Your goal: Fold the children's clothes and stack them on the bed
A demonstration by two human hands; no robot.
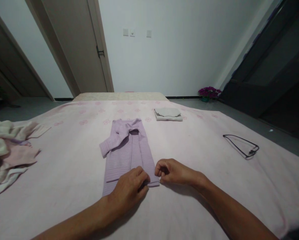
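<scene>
A lavender ribbed long-sleeved top (145,150) lies on the bed, its sides folded inward into a narrow strip. One sleeve (111,143) crosses the upper part and sticks out to the left. My left hand (131,185) rests on the near end, fingers and thumb closed around the hem. Just right of the hem's corner is my right hand (172,171), its fingers curled in a loose fist. Nothing shows inside that hand, and its fingertips are close against the garment's right edge.
A folded pale grey garment (168,114) lies farther back on the bed sheet (197,143). Black-framed glasses (242,146) are at the right. Loose clothes (11,146) are heaped at the left edge. Beyond the bed stand a door (76,43) and purple flowers (209,92).
</scene>
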